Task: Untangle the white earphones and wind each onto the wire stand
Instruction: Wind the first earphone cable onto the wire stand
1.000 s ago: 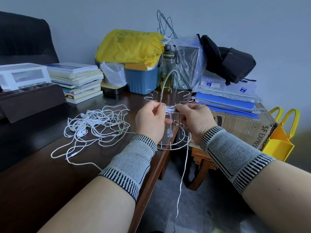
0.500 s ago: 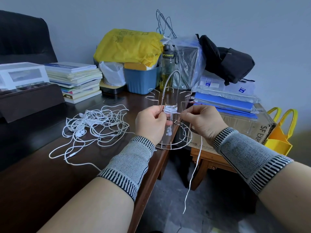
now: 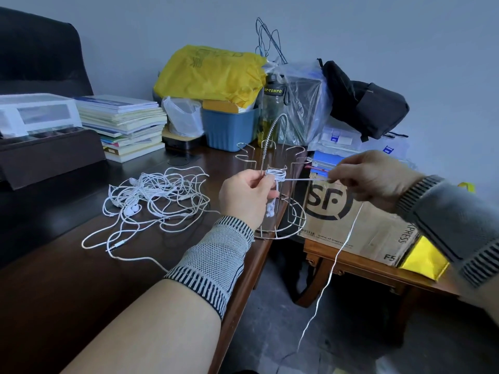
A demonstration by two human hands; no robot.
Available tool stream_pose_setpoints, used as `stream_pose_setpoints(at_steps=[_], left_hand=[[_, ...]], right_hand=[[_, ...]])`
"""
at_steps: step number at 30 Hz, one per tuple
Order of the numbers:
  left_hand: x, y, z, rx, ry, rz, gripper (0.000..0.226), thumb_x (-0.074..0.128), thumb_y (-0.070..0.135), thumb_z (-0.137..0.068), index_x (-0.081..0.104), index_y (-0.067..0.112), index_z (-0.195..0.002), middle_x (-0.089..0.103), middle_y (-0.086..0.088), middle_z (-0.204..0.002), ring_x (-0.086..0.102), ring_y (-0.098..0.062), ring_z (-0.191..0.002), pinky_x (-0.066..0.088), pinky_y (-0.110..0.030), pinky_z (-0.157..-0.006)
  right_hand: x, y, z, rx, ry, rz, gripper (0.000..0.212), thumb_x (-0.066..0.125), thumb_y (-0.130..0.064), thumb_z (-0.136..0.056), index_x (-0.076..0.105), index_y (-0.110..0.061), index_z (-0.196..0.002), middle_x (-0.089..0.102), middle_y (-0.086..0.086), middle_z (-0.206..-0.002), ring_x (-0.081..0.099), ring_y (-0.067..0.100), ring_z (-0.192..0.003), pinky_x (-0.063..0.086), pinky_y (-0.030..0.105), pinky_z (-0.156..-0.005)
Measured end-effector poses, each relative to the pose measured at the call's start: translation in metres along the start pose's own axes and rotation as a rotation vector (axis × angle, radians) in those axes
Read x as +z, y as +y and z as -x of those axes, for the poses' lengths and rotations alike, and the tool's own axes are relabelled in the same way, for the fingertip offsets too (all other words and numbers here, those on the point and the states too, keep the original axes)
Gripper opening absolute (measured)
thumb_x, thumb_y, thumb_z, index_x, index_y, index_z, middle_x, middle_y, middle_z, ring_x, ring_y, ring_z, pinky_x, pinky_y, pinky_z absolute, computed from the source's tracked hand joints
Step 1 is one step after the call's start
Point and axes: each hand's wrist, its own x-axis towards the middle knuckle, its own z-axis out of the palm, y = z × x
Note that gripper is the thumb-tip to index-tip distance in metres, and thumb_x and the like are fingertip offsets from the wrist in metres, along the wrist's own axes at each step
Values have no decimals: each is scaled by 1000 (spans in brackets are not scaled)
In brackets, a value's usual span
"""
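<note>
The wire stand [image 3: 272, 190] stands upright at the right-hand edge of the dark bench [image 3: 81, 292], centre of the frame, with its long axis vertical and a curved, coiled wire arch rising from its top. A small coil of white cable [image 3: 276, 175] is wound around one upright prong, the turns lying roughly horizontal. The left hand [image 3: 247, 197], centre frame, has its fingers curled and pinches the stand at that prong beside the coil; two white earbuds [image 3: 270, 210] hang below its fingers, partly hidden behind the hand. From the coil, one strand runs taut and nearly horizontal to the right hand [image 3: 370, 179], right of centre, which pinches the strand between thumb and fingertips. Beyond that pinch the cable tail [image 3: 334, 263] drops diagonally toward the lower centre, over the floor; its end is blurred and cannot be made out. One loose tangle of white earphones [image 3: 156, 201] lies flat on the bench, left of centre; the number of sets in it cannot be counted, though several earbuds and one plug are visible. Both wrists carry grey knitted sleeves. A cardboard box [image 3: 359, 228] marked SF sits on a low wooden table at right, partly covered by the right forearm.
</note>
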Motion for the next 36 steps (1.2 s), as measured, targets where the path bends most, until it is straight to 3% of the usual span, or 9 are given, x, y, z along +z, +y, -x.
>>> stream_pose_setpoints(at_steps=[3, 8, 11, 15, 19, 23, 26, 29, 36], left_hand=[[0, -1, -1, -27, 4, 32, 14, 67, 19, -88, 70, 22, -75, 74, 7, -71, 72, -5, -68, 58, -30, -71], [2, -3, -1, -35, -2, 42, 15, 66, 19, -88, 70, 23, -74, 74, 6, -71, 73, -6, -69, 57, -28, -71], [5, -2, 1, -48, -11, 51, 16, 68, 19, -88, 71, 22, -72, 74, 4, -69, 73, -13, -69, 57, -29, -65], [7, 2, 4, -110, 26, 94, 6, 70, 18, -88, 72, 12, -86, 73, 1, -70, 72, -9, -63, 47, -16, -45], [6, 3, 5, -83, 23, 70, 8, 70, 19, -89, 72, 14, -84, 74, 2, -71, 71, -5, -61, 48, -14, -49], [6, 0, 4, -36, 9, 30, 13, 69, 20, -89, 73, 19, -77, 74, 3, -68, 72, -7, -64, 59, -28, -65], [6, 0, 4, -36, 15, 35, 13, 68, 21, -88, 72, 22, -76, 74, 4, -69, 72, -8, -65, 59, -29, -65], [6, 2, 6, -36, 9, 23, 11, 69, 22, -88, 72, 21, -78, 74, 4, -68, 72, -9, -64, 58, -26, -61], [7, 5, 9, -30, -7, 3, 17, 68, 24, -89, 71, 22, -72, 73, 3, -67, 72, -11, -64, 56, -24, -57]], right_hand=[[-4, -11, -1, 9, -65, -50, 12, 64, 0, -83, 56, 1, -74, 35, -1, -48, 23, 11, -46, 17, 19, -39], [22, -40, -4, -190, 184, 613, 21, 65, -26, -88, 68, -13, -72, 59, 6, -64, 48, 18, -54, 40, 23, -53], [51, -65, -9, -300, 240, 789, 22, 60, -26, -91, 72, -8, -85, 67, 9, -78, 59, 18, -68, 43, 22, -56], [83, -78, -21, -329, 254, 1010, 12, 53, -16, -89, 62, -8, -94, 59, 8, -83, 56, 25, -76, 45, 30, -63], [81, -74, -30, -312, 263, 993, 15, 55, -18, -91, 64, -7, -94, 60, 6, -79, 57, 23, -73, 45, 28, -59], [52, -61, -31, -218, 228, 929, 30, 62, -31, -91, 71, -3, -94, 69, 11, -86, 56, 16, -66, 37, 21, -48], [43, -59, -30, -226, 248, 1029, 32, 62, -37, -90, 72, -6, -90, 69, 10, -90, 61, 22, -78, 44, 25, -62], [54, -65, -29, -262, 244, 1082, 27, 61, -33, -90, 69, -7, -92, 67, 8, -89, 62, 23, -80, 46, 28, -64], [78, -84, -23, -233, 18, 1028, 25, 56, -21, -92, 65, -1, -105, 63, 9, -89, 59, 22, -80, 52, 30, -71]])
